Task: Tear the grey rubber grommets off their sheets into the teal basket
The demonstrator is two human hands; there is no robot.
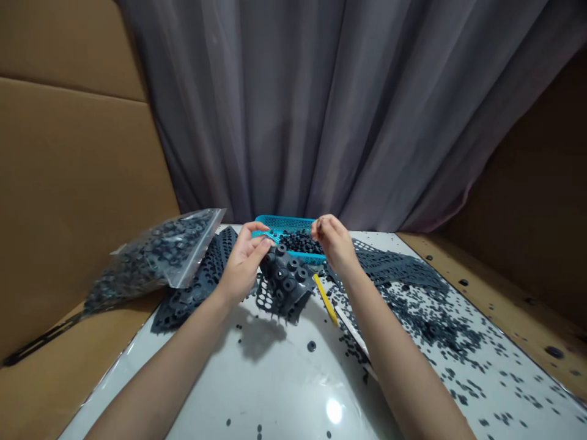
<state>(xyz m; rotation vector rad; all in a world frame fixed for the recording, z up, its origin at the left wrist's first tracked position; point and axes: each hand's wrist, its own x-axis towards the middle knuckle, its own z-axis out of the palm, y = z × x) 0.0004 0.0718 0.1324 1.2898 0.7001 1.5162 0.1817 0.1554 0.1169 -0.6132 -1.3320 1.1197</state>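
My left hand [247, 260] pinches the upper left corner of a black rubber sheet [287, 278] studded with round, hollow-topped knobs. The sheet hangs tilted above the white table, its lower edge ragged. My right hand [334, 241] is raised to the right of the sheet, apart from it, its fingers pressed together; whatever they hold is too small to make out. Just behind both hands stands a blue plastic basket [285, 222] with many small black rubber pieces [300, 242] inside.
A clear zip bag [160, 250] full of black pieces lies at left, beside perforated black sheets [192, 299]. More perforated sheets [398, 269] lie at right among scattered black bits [431, 330]. A yellow-handled tool [325, 299] and a pale strip [352, 330] rest near my right forearm.
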